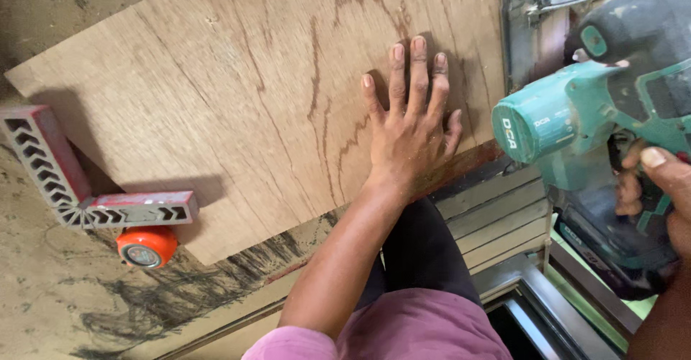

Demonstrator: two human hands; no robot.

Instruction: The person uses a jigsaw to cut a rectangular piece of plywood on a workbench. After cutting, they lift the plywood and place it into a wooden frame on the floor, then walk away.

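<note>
Here, left hand [409,119] laid flat, palm down, on the plywood sheet [245,93], fingers spread and pointing away from the body, thumb out toward the sheet's right side, forearm running straight back to a pink sleeve at the bottom edge. Pressing on bare wood near the sheet's lower right edge, gripping nothing. Dusted with fine sawdust across the knuckles.

Right hand [658,187] at the far right, fingers curled tight around the handle of a cordless circular saw [583,115], thumb on top with the nail showing. Saw held just beside the sheet's right edge, green motor housing turned toward the camera, grey metal base plate [522,21] resting at the edge of the wood above it. Blade itself hidden behind the housing.

Plywood lying tilted across a dirty, dust-coated work surface [43,281], reddish-brown veneer with dark wavy grain lines, corners square, lower edge rough. Black scribbled marks and scratches on the surface below the sheet.

Red and grey metal square [79,187] at the left, L-shaped with chevron cut-outs, one leg touching the sheet's lower left edge. Round orange tape measure [146,245] just under that square, touching it.

Grey slatted boards [497,219] and a dark metal frame below the sheet on the right.
</note>
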